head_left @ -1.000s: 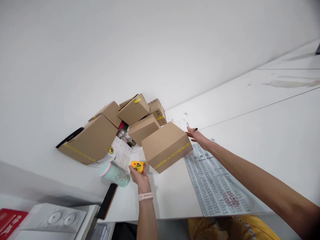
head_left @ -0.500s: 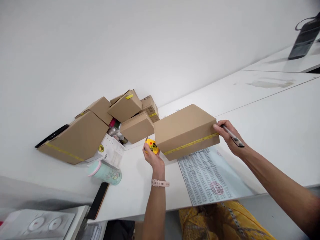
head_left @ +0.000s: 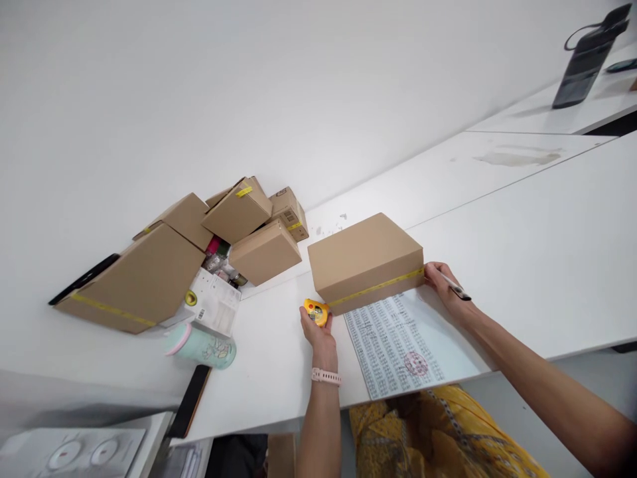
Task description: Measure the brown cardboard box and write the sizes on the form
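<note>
"What does the box (head_left: pixel 365 259) at centre hide?"
"The top of the printed sheet (head_left: pixel 393 348), whose lines are too small to read."
"And the marks on the yellow tape (head_left: pixel 378 289)?"
"Too small as well."
"The pen (head_left: pixel 456 289)?"
"Its forward end is hidden by the right fingers (head_left: pixel 431 271); the left fingers (head_left: pixel 305 319) cover part of the tape measure (head_left: pixel 316 311)."
"The arms?"
"The left forearm (head_left: pixel 323 425) is cut off at the bottom edge, the right forearm (head_left: pixel 542 375) at lower right."
"Those small items (head_left: pixel 217 257), left of centre?"
"Partly hidden, too jumbled to name."
"Upper right?"
"A dark thing (head_left: pixel 624 66), cropped, unidentifiable."
</note>
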Demonstrator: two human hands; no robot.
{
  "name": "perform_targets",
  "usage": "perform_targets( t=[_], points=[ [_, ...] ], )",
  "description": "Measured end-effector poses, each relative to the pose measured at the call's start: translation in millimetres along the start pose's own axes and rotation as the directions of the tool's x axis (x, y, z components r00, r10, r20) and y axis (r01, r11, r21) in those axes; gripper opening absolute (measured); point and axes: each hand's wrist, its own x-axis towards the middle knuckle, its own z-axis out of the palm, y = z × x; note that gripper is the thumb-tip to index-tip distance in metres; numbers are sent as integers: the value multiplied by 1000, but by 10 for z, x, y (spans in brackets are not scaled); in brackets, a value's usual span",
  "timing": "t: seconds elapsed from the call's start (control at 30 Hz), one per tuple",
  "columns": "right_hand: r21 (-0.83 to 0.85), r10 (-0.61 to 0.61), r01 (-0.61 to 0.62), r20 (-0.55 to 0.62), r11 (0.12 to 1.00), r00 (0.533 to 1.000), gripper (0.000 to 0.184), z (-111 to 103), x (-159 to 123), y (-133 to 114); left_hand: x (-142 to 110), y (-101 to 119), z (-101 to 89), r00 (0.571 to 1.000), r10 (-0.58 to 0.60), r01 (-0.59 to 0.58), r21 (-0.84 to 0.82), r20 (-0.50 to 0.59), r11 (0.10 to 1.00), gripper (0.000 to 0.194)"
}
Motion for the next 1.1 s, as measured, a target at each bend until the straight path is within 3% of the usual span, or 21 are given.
perform_targets(
  t=[0.1, 0.2, 0.27, 0.33, 0.37, 0.43, 0.53, 0.6, 0.7, 0.8, 0.87, 0.93, 0.97, 1.03, 1.1],
  points=[
    [110, 123, -127, 47, 986, 991, 43, 64, -61, -125, 22, -24, 0, 999, -53, 52, -13, -15, 999, 32],
    [112, 93, -98, 41, 989, 995, 41, 74, -89, -207, 22, 8, -2, 995, -93, 92, -31, -43, 995, 31],
    [-1, 53, -53, 6, 999, 999, 35, 20, -96, -193, -21, 58, -49, 993, -97, 93, -50, -67, 994, 27],
    [-260, 11, -20, -37, 966, 999, 25, -72, -108, -136, -125, 126, -142, 993, -81, 75, -68, -90, 995, 24],
    [-422, -35, 20, -29, 907, 999, 17, -122, -119, -104, -203, 164, -199, 993, -74, 68, -74, -93, 995, 24],
    [-700, -147, 154, 72, 697, 987, 12, -199, -153, -58, -406, 234, -310, 995, -79, 74, -75, -64, 994, 26],
    [-858, -179, 332, 282, 393, 942, 23, -196, -215, -72, -770, 289, -398, 979, -190, 193, -39, 80, 980, 30],
    [-887, -125, 360, 338, 288, 933, 21, -118, -257, -117, -993, 280, -384, 926, -331, 337, -2, 181, 942, 34],
    [-888, -97, 389, 377, 246, 921, 26, 14, -325, -189, -1215, 219, -309, 818, -509, 524, 18, 267, 851, 39],
    [-863, -126, 375, 353, 338, 927, 36, 53, -437, -292, -1304, 145, -256, 741, -581, 618, -2, 336, 786, 43],
    [-777, -95, 305, 304, 550, 948, 36, 20, -558, -418, -1326, 103, -246, 713, -591, 645, -22, 377, 764, 45],
    [-529, -11, 195, 331, 826, 944, 37, -26, -714, -594, -1348, 66, -249, 724, -561, 620, -25, 401, 784, 45],
    [-365, 23, 125, 376, 922, 926, 40, -44, -796, -694, -1365, 48, -252, 735, -541, 591, 3, 409, 807, 47],
    [-110, 49, 1, 449, 994, 892, 48, -58, -948, -897, -1414, 13, -264, 750, -487, 491, 117, 448, 863, 56],
    [-3, 56, -62, 486, 998, 872, 52, -43, -1064, -1070, -1477, -15, -282, 751, -404, 322, 245, 521, 915, 62]
  ],
)
